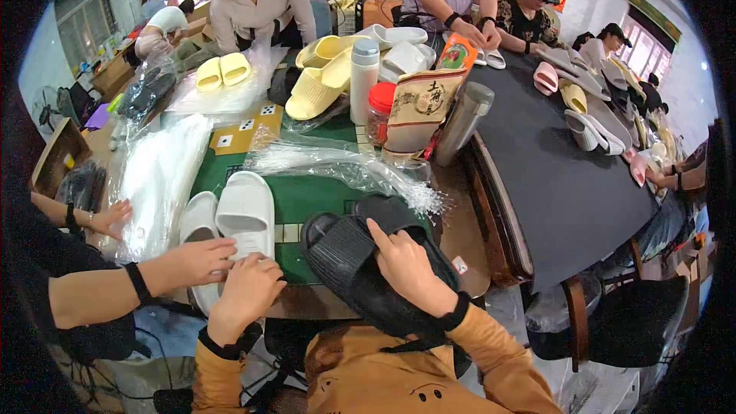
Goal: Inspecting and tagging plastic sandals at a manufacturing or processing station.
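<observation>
Right hand: [412, 267] the index finger lies straight out on the near black slipper, perhaps to steady it; the thumb is hidden, so I cannot tell whether anything is gripped.
Left hand: [249, 287] its fingers bend loosely at the heel end of the white slippers; a grasp cannot be made out.
Black slippers: [337, 257] side by side at the table's near right corner, heels toward the wearer and seemingly past the near edge, likely for easy reach.
White slippers: [247, 211] left of the black pair by the near edge, toes pointing away, probably set between two people so both can get at them.
Co-worker's right hand: [195, 264] reaches in from the left over the white pair, its fingertips close against the left hand.
Co-worker's left hand: [111, 218] rests spread by the clear plastic sleeves [165, 184] along the left edge, perhaps keeping the slick stack from sliding.
White strands: [330, 157] bundled in clear film across mid-table, seemingly central for sharing.
Flasks: white [364, 80] and steel [465, 126], upright toward the far right, apparently clear of the handling.
</observation>
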`<state>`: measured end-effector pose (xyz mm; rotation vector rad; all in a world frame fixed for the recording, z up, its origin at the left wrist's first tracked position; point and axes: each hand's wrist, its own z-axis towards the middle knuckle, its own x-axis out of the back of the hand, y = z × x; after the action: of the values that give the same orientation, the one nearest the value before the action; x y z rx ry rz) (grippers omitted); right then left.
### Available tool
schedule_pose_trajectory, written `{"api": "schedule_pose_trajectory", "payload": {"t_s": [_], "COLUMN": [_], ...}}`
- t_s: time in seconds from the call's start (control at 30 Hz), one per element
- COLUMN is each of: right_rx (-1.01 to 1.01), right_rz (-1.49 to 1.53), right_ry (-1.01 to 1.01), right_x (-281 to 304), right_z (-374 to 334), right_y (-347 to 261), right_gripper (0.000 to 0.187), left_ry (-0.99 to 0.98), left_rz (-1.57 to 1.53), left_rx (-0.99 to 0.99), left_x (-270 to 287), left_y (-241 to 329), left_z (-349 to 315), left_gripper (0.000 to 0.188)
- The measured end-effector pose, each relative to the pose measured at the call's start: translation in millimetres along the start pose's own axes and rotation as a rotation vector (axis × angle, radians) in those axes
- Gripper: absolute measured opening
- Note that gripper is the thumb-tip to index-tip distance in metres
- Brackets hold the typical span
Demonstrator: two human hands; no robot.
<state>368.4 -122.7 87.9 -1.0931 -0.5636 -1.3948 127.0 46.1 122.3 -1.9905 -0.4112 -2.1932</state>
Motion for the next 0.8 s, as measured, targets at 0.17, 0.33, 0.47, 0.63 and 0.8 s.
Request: {"api": "schedule_pose_trajectory", "payload": {"t_s": [0.17,0.33,0.47,0.63,0.8], "right_rx": [-0.140,0.026,-0.064,-0.120,0.086], "right_rz": [0.088,0.484,0.383,0.012,-0.095], "right_ry": [-0.062,-0.056,0.168,0.191,0.087], "right_x": [-11,22,50,44,16], "right_z": [16,1,-1,-12,-10], "right_y": [-31,-49,-8,64,91], "right_gripper": [0.068,0.061,0.022,0.024,0.027], "left_ry": [0.147,0.288,0.226,0.188,0.105], "left_rz": [-0.260,-0.235,-0.204,-0.039,-0.084], "left_rx": [0.240,0.125,0.134,0.091,0.037], "left_x": [17,5,-12,-30,-25], "left_y": [34,65,73,72,84], "left_z": [22,44,58,76,68], "left_gripper": [0.035,0.052,0.061,0.057,0.059]}}
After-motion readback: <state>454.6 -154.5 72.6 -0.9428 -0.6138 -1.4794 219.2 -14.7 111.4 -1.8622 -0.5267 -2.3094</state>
